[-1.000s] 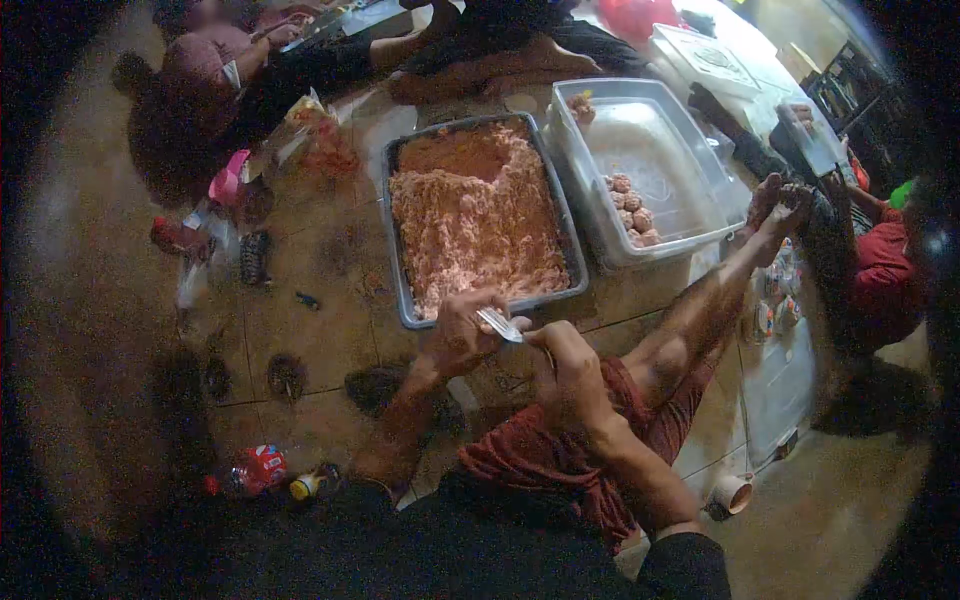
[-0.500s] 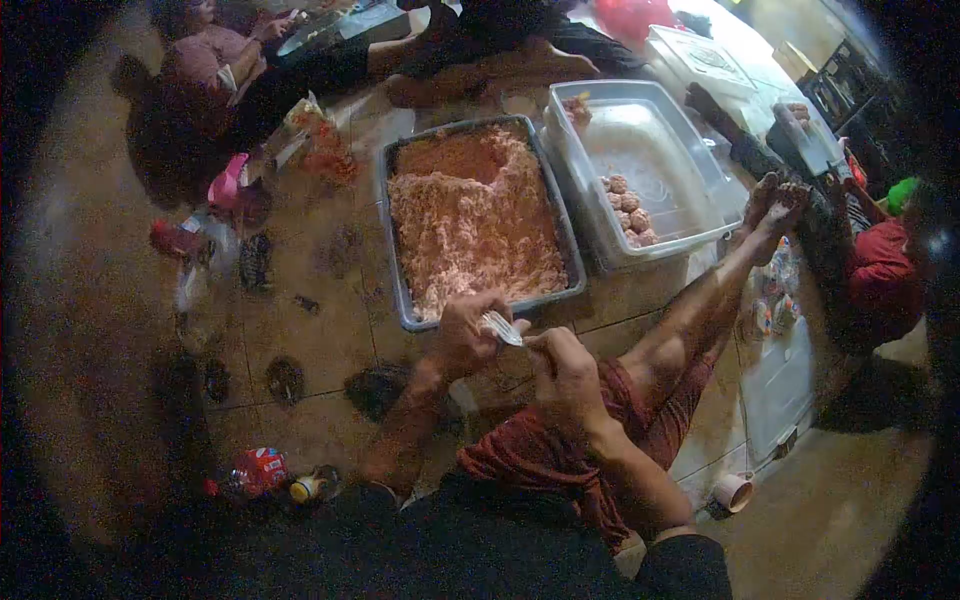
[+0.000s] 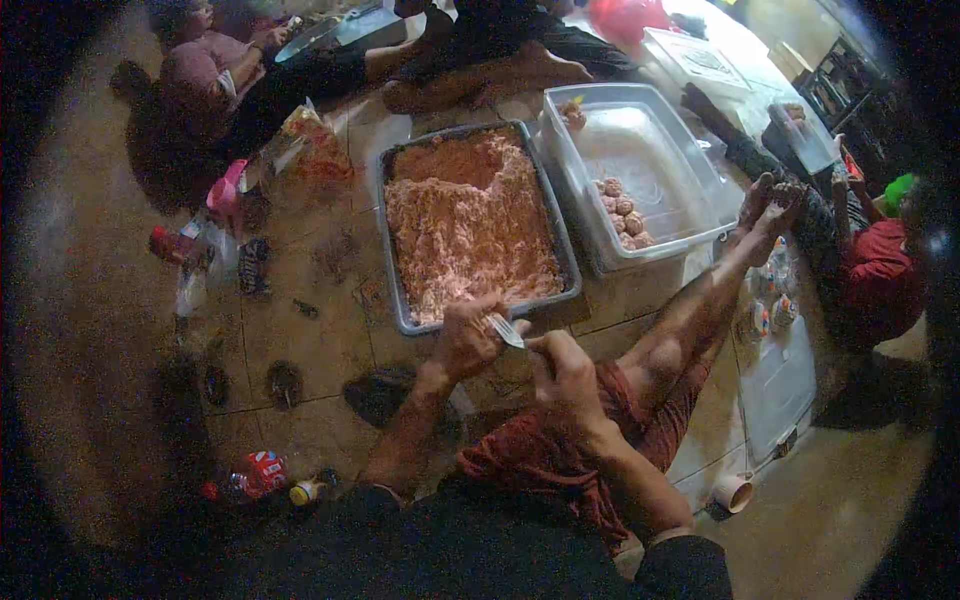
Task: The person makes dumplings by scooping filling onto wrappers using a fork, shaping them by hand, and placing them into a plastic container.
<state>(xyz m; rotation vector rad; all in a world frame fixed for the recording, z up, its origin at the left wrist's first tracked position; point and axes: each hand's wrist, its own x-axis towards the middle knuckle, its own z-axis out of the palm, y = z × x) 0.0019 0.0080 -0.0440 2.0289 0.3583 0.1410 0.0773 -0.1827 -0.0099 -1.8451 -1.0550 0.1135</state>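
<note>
A small pale fork (image 3: pixel 507 330) is in my right hand (image 3: pixel 566 372), its tines pointing up and left. The fingers are closed round its handle end. Close beside the tines is my left hand (image 3: pixel 468 338), its fingers curled in; what it holds, if anything, is hidden. Just beyond both hands lies a dark-rimmed tray (image 3: pixel 401 318) filled with a pinkish, crumbly mixture (image 3: pixel 470 235). Right of it stands a clear plastic bin (image 3: pixel 690 240) with several round balls (image 3: pixel 622 212) of similar mixture along its left side.
Bottles (image 3: pixel 262 472) lie on the tiled floor at lower left, and a mug (image 3: pixel 733 492) is on its side at lower right. Other people sit at upper left, at the top and at right. A clear lid (image 3: pixel 778 395) lies beside my leg.
The view has shifted slightly. Both hands keep nearly the same pose, with the fork still between them.
</note>
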